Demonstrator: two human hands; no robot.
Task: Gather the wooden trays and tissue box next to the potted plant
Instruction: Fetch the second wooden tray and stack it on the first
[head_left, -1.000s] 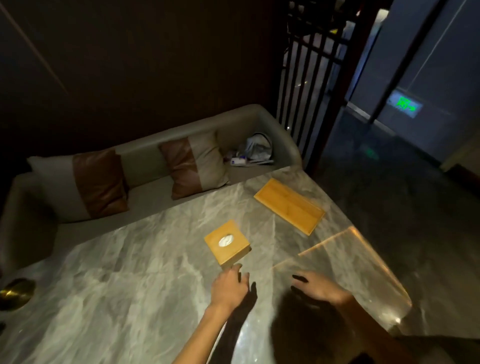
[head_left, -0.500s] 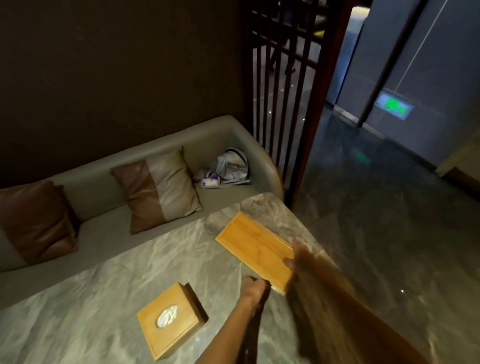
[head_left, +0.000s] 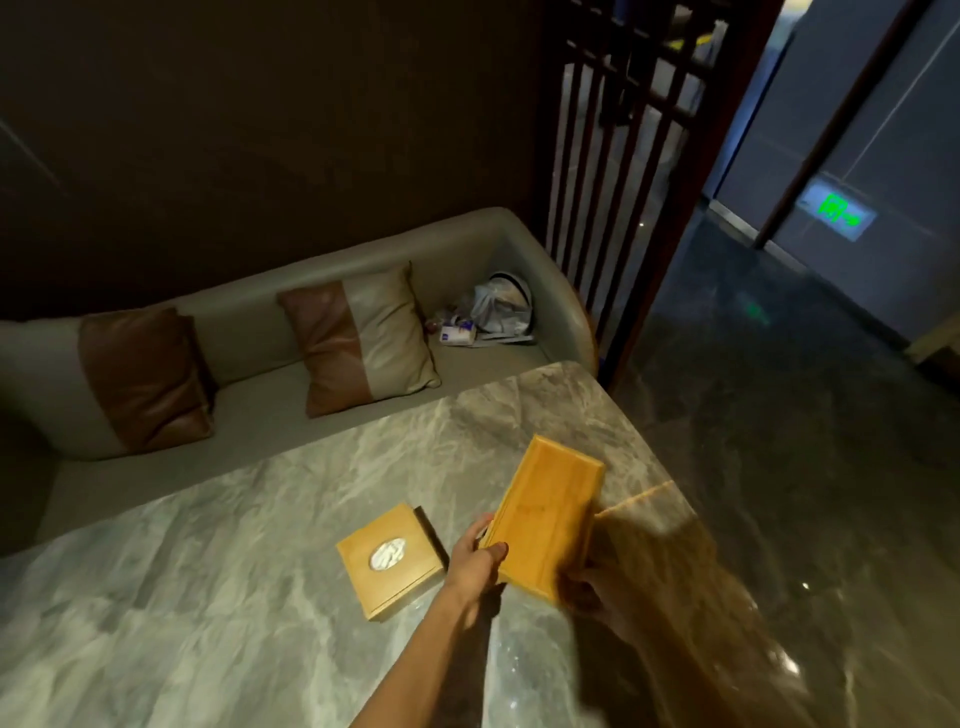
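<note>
- Where the two forearms enter from the near edge, the marble worktop is seen under them, with a bright glare patch near the right arm.
- The tray is held by both hands at its near end and tilted, its far end raised off the worktop.
- The left hand is closed on the tray's near left corner, thumb on top and fingers curled at the edge.
- The right hand lies in shadow at the tray's near right corner; its fingers are wrapped under the rim, though detail is hard to tell.
- The tissue box is set flat on the worktop just left of the left hand, apart from the tray, a white tissue showing in its oval slot.
- Beyond the worktop a grey sofa is seen with two brown-and-beige cushions.
- A bag and small items are lodged in the sofa's far corner.
- A slatted wooden screen stands behind.
</note>
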